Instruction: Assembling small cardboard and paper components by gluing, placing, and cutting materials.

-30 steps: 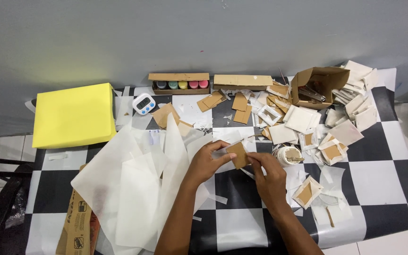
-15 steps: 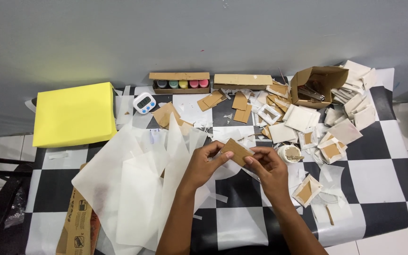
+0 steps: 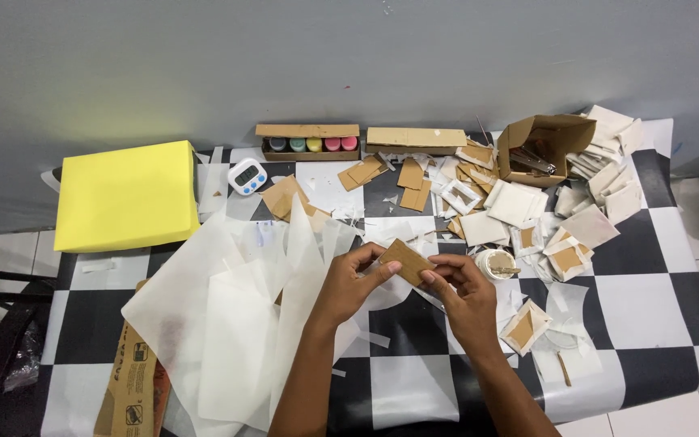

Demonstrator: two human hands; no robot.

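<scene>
Both hands meet over the middle of a black-and-white checkered table [image 3: 665,316]. My left hand [image 3: 351,283] and my right hand [image 3: 463,293] pinch a small flat brown cardboard square [image 3: 405,260] between their fingertips, one hand on each side. The square is tilted and held a little above the table. Just left of my left hand lies a loose heap of large white paper sheets [image 3: 228,324]. A small round white tape roll [image 3: 495,263] sits right of my right hand.
A yellow block [image 3: 127,194] lies at the far left, a small white digital timer [image 3: 247,176] beside it. Along the wall stand a box of paint pots [image 3: 307,142] and a flat cardboard box [image 3: 416,139]. An open cardboard box [image 3: 540,146] and several small white canvases [image 3: 600,186] crowd the right.
The cardboard square was low and mostly hidden between my hands a second ago; now it is lifted and turned flat towards the camera. My hands have spread slightly apart.
</scene>
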